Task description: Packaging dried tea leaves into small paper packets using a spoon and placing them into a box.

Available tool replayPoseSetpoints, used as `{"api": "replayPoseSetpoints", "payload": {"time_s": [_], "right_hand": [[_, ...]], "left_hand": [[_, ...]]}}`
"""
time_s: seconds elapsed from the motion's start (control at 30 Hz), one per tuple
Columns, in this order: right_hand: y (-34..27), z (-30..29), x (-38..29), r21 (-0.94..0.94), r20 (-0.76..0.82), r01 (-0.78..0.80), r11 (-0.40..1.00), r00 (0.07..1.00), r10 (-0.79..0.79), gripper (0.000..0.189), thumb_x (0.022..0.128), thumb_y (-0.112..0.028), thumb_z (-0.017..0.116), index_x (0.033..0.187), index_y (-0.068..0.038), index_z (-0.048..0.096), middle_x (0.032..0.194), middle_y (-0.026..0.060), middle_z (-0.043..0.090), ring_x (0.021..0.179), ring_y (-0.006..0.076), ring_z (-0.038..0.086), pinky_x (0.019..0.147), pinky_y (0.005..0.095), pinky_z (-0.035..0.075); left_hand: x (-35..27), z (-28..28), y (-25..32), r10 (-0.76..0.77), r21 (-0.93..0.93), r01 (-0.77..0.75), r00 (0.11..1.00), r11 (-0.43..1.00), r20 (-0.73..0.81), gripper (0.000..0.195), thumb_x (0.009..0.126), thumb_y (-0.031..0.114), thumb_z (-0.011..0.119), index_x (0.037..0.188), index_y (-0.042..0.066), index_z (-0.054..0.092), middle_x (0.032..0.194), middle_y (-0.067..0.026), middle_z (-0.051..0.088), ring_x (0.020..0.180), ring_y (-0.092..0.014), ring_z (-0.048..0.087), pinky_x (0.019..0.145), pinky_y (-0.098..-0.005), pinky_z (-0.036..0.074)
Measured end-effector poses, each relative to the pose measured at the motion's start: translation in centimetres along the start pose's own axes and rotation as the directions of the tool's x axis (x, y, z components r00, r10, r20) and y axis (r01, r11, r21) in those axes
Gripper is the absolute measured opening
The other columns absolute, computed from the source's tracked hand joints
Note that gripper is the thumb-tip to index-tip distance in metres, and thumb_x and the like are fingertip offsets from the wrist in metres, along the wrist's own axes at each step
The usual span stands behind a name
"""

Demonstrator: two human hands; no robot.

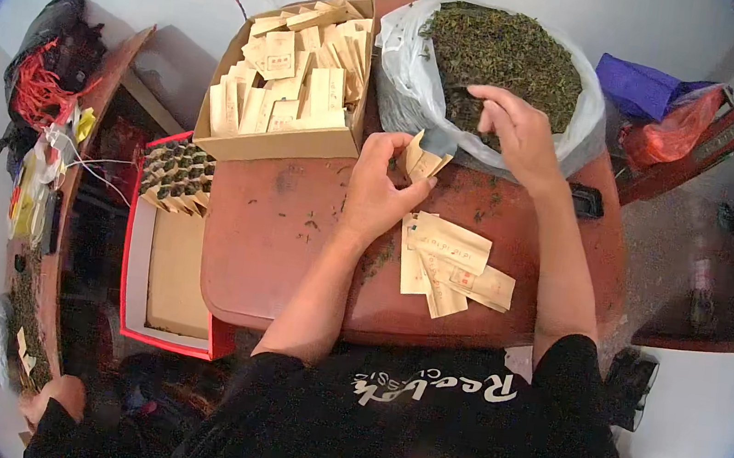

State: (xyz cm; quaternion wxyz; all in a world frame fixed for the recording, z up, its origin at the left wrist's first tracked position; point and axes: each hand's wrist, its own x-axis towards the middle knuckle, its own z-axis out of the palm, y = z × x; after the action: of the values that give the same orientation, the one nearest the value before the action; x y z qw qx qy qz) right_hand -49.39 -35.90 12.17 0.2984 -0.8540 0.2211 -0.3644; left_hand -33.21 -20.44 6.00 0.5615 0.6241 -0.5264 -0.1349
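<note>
My left hand (384, 179) holds a small brown paper packet (423, 160), its mouth spread apart, above the reddish table. Just right of it, my right hand (515, 134) is over the near part of a clear plastic bag (398, 97) filled with dried green leaves (515, 54). Its fingers are bent; whether leaves are pinched between them I cannot tell. Several flat paper packets (451, 247) with printing lie fanned on the table below my hands.
A cardboard box (280, 151) full of paper packets stands at the back left. A red-rimmed box (185, 261) with filled packets at its far end is beside the table (267, 250). A black tray (586, 201) lies at right; another person's hand (63, 394) shows lower left.
</note>
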Motion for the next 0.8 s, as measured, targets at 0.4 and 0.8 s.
{"api": "replayPoseSetpoints", "payload": {"time_s": [0.4,0.8], "right_hand": [[1.2,-2.2,-0.5,-0.152,-0.329,-0.149,0.977,0.94,0.092,0.026,0.101,-0.018,0.049,0.11,-0.003,0.068,0.068,0.0006,0.062,0.061,0.0068,0.053,0.057,0.0243,0.042],[2.0,0.4,-0.2,0.339,-0.19,-0.377,0.862,0.87,0.455,0.027,0.1,-0.024,0.048,0.103,-0.004,0.065,0.066,0.0036,0.065,0.052,0.0046,0.05,0.048,0.0198,0.039]], "left_hand": [[0.0,0.1,-0.6,-0.026,0.011,0.027,0.998,1.0,-0.051,0.047,0.07,0.012,0.08,0.11,0.002,0.058,0.104,-0.0103,0.057,0.098,-0.026,0.058,0.088,-0.0354,0.047],[0.0,-0.1,-0.1,-0.023,0.073,0.024,1.0,0.997,-0.012,0.05,0.074,0.009,0.081,0.116,-0.001,0.055,0.11,-0.0107,0.056,0.103,-0.021,0.06,0.091,-0.032,0.049]]}}
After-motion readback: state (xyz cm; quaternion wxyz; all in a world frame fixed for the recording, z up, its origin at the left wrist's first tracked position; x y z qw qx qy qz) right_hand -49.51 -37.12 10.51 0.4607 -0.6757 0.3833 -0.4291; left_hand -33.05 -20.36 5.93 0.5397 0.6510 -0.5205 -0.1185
